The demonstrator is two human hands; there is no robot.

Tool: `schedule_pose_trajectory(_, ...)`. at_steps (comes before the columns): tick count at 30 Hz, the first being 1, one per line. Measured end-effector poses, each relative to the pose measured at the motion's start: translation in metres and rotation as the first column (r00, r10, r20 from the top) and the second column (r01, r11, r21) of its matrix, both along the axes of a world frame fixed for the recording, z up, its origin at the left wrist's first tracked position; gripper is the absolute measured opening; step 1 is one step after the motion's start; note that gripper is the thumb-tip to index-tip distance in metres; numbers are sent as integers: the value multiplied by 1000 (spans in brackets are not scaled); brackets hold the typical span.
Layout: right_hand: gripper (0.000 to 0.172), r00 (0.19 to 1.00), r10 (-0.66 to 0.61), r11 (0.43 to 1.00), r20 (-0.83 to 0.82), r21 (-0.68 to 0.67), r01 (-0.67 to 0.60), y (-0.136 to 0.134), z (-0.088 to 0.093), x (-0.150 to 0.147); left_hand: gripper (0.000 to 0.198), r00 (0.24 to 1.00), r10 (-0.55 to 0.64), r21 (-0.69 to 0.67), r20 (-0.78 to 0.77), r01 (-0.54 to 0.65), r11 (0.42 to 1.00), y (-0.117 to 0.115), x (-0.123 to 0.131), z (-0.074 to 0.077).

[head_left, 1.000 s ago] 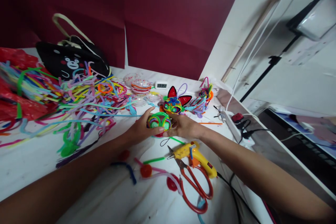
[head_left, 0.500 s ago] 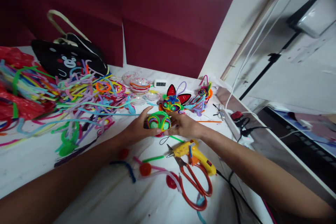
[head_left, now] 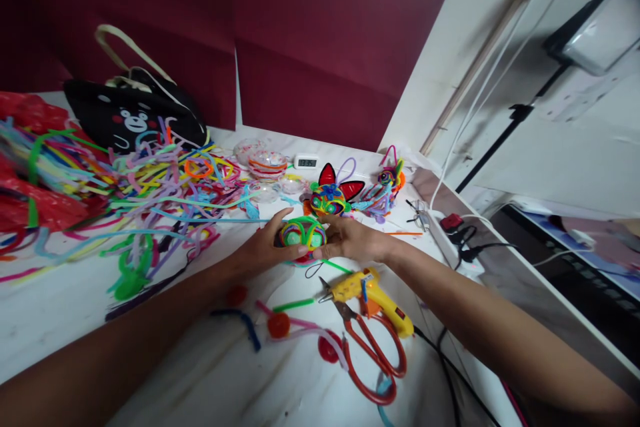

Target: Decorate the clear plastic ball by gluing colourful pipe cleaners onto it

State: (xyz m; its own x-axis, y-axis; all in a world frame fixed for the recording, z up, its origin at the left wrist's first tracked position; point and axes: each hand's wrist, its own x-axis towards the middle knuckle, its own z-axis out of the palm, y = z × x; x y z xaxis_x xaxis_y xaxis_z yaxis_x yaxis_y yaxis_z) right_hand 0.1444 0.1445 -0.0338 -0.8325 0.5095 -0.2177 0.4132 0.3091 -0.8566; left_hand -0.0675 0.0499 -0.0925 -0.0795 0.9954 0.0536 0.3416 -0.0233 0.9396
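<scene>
Both the left hand [head_left: 267,243] and right hand [head_left: 353,240] are gripping the colourful ball [head_left: 303,237], beyond and left of the glue gun [head_left: 384,305], fingers covering its sides, back hidden! One pair of scissors [head_left: 344,311] overlaps the gun; three round pieces [head_left: 279,325] lie left of it. Far left, the cut-off red bag [head_left: 57,212] holds uncountable pipe cleaners [head_left: 83,170]; the black bag's [head_left: 95,113] contents can't be seen.

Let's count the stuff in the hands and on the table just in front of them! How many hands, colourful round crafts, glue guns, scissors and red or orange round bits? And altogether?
Left hand and right hand: 2
Colourful round craft: 1
Yellow glue gun: 1
Scissors: 1
Red or orange round bits: 3
Total: 8
</scene>
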Motion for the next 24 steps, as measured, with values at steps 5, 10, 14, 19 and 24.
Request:
schedule_pose_trajectory(5,90,1000,15,999,27,48,-16,-3,4,2,113,997,-36,-39,68,39,998,-6,5,13)
schedule_pose_trajectory(10,95,995,7,988,95,151,-22,-5,6,4,122,993,-64,-91,98,73,993,-10,9,25)
schedule_pose_trajectory(14,103,993,-2,982,120,189,-21,-4,6,5,126,994,-89,-93,68,95,991,-12,9,27)
schedule_pose_trajectory(19,106,993,6,986,118,164,-26,-6,12,6,125,993,-103,-56,53,106,993,-11,5,24)
schedule_pose_trajectory(24,114,993,-12,988,117,154,-6,-7,16,9,125,995,-84,-50,60,87,995,-11,2,26)
